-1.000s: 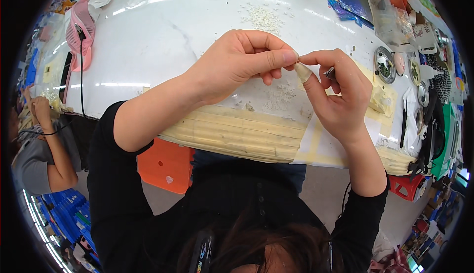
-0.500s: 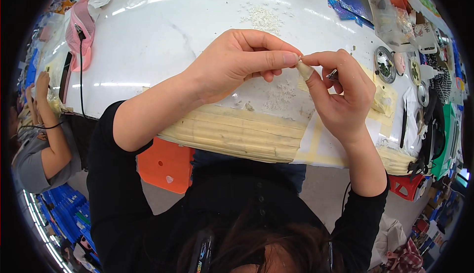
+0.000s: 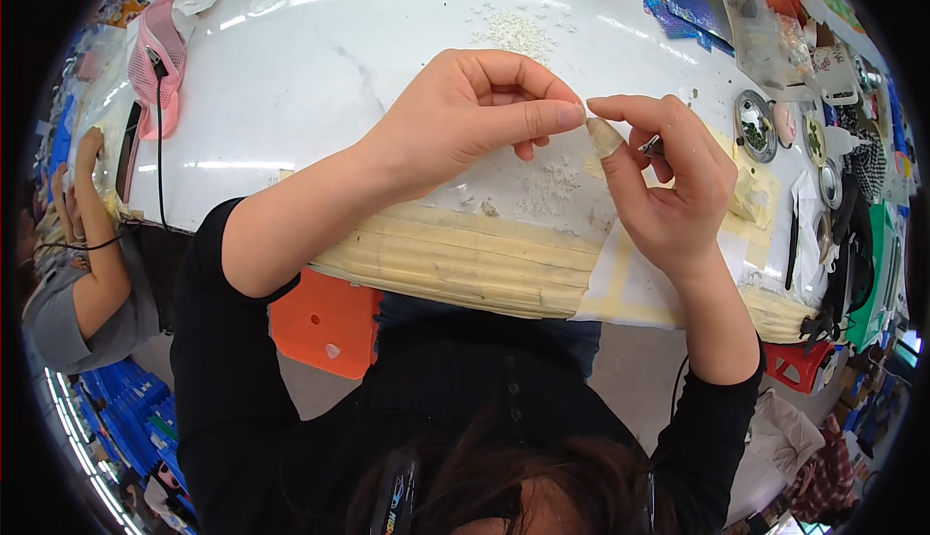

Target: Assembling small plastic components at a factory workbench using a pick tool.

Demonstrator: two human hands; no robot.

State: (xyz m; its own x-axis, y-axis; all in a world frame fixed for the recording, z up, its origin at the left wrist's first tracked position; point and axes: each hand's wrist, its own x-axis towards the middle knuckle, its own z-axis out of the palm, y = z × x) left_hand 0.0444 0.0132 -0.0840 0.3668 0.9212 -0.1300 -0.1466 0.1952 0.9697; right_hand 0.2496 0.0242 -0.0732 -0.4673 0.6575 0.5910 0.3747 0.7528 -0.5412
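Note:
Above the white tabletop, my left hand is closed in a pinch, thumb against index finger. Whatever lies between those fingertips is too small to make out. Close beside it on the right is my right hand, its index finger reaching toward the left fingertips. A beige cover wraps the right thumb tip, which stands apart from the index finger. A small silvery metal tool shows between the curled fingers of that hand; most of it is hidden. Scattered tiny white pieces lie beyond my hands.
Beige tape covers the table's near edge. At the right sit a round metal dish with dark bits and a clear plastic box. A pink mesh pouch and black cable are at left, near another person's arm.
My right thumb and index finger have parted slightly, and the covered thumb tip has moved a little away from the left fingertips. My left hand keeps its pinch, slightly higher.

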